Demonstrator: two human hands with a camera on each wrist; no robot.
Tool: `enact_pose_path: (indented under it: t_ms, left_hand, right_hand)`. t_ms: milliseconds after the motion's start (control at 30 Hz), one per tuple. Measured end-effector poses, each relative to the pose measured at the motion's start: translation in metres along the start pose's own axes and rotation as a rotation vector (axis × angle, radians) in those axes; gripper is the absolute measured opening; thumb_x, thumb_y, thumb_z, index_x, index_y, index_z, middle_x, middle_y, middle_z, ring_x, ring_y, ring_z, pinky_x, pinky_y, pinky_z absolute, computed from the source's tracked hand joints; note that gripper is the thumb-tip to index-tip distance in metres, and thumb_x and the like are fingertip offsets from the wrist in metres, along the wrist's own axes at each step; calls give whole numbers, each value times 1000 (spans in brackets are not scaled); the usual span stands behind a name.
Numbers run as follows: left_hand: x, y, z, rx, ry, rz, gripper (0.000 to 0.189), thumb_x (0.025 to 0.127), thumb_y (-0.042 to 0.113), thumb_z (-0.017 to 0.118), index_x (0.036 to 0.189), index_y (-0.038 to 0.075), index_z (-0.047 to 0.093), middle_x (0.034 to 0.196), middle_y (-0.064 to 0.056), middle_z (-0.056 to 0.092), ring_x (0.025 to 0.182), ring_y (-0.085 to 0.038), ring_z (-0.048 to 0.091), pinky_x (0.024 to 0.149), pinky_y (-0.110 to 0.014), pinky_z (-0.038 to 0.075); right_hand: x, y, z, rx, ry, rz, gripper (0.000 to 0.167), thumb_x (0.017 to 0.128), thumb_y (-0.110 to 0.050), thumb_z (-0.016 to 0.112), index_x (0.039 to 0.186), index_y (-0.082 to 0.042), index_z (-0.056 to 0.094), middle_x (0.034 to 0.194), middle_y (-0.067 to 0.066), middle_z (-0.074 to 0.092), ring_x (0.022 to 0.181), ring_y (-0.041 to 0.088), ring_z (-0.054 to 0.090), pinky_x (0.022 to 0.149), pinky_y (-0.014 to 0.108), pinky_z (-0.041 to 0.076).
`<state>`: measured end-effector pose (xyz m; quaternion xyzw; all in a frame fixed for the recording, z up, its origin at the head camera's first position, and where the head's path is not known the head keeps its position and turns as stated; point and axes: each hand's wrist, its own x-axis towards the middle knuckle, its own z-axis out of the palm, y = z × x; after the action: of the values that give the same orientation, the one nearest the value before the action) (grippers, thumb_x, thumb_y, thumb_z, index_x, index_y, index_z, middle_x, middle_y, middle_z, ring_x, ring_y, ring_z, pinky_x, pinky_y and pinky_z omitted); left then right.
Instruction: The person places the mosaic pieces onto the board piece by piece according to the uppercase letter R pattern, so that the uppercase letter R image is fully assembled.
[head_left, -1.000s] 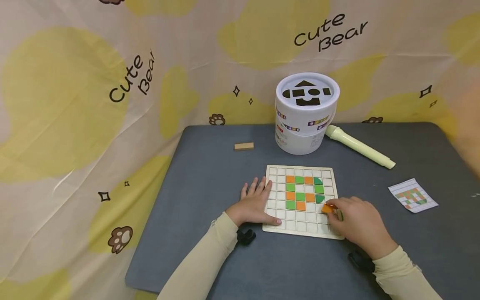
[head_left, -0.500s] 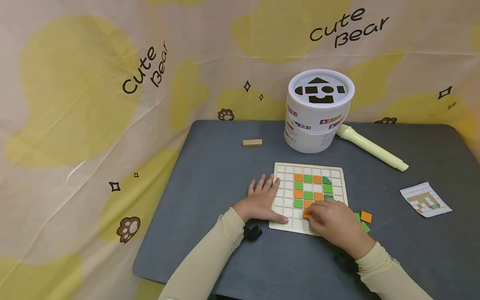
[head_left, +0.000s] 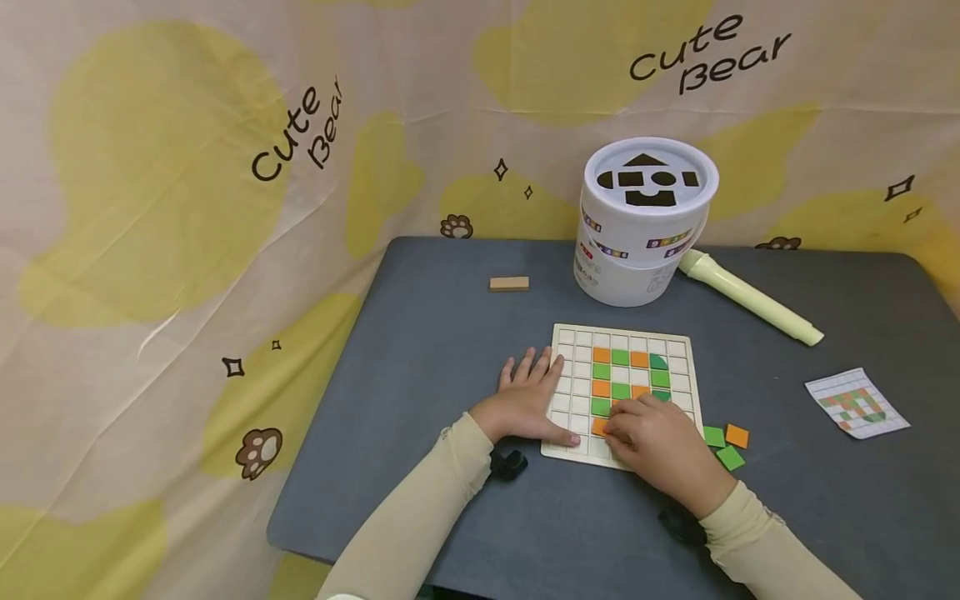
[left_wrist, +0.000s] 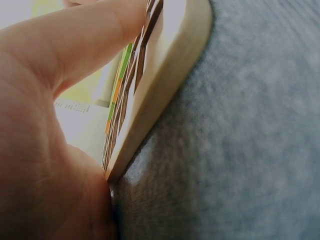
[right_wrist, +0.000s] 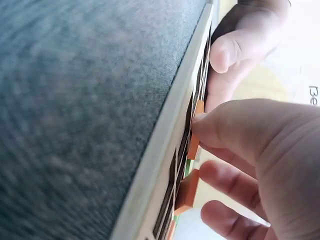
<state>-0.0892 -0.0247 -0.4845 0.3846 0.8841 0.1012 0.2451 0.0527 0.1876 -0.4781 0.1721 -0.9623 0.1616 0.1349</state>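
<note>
A square wooden grid board (head_left: pixel 679 367) lies on the dark table, bearing a pattern of orange and green square tiles with dark green rounded pieces along its right side. My left hand (head_left: pixel 525 408) rests with fingers spread on the board's left edge, its thumb over the lower left cells. Above the lower middle of the board, my right hand (head_left: pixel 667 454) pinches an orange square tile (head_left: pixel 599 427) at the bottom of the pattern. In the right wrist view, the thumb is against that tile, and another orange tile (right_wrist: pixel 187 192) sits under the curled fingers. The right hand hides several cells.
Loose green tiles (head_left: pixel 730 457) and one orange tile (head_left: pixel 737 436) lie right of the board. A printed pattern card (head_left: pixel 857 404) is further right. Behind stand a white bucket (head_left: pixel 637 250), a pale yellow tube (head_left: pixel 753 298) and a small wooden block (head_left: pixel 509 284).
My right hand has moved left from the board's right edge to its lower middle, bringing an orange tile down onto the grid. The left hand stays on the board. The head view has shifted slightly.
</note>
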Motion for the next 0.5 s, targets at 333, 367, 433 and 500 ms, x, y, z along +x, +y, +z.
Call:
enact_pose_path:
  t_ms: [333, 367, 433, 500]
  left_hand:
    - [6, -1, 2, -27, 15, 17, 137, 78, 80, 76, 173, 18, -1, 178, -7, -9, 162, -29, -15, 125, -58, -7]
    - [6, -2, 3, -29, 14, 13, 137, 78, 79, 76, 173, 18, -1, 179, -6, -9, 162, -29, -15, 125, -58, -7]
    - [8, -2, 4, -33, 7, 8, 136, 79, 78, 76, 173, 17, -1, 178, -6, -10, 162, -29, -16, 125, -58, -8]
    - [9, -2, 4, -28, 11, 11, 136, 79, 78, 76, 173, 16, 0, 178, -7, -10, 162, -30, -15, 124, -59, -7]
  right_hand:
    - [0, 2, -1, -12, -24, 4, 13, 85, -10, 90, 96, -16, 85, 91, -3, 63, 79, 17, 55, 66, 35, 52]
    - [-1, 2, -1, -4, -31, 3, 14, 86, -10, 89, 97, -17, 85, 92, -3, 63, 79, 16, 55, 66, 35, 52]
    - [-4, 3, -3, 11, -44, 6, 16, 87, -8, 87, 100, -18, 85, 94, -3, 64, 81, 16, 57, 69, 36, 53]
    - [-9, 6, -6, 16, -50, 25, 21, 88, -5, 85, 104, -18, 84, 98, -2, 67, 84, 18, 61, 71, 39, 55]
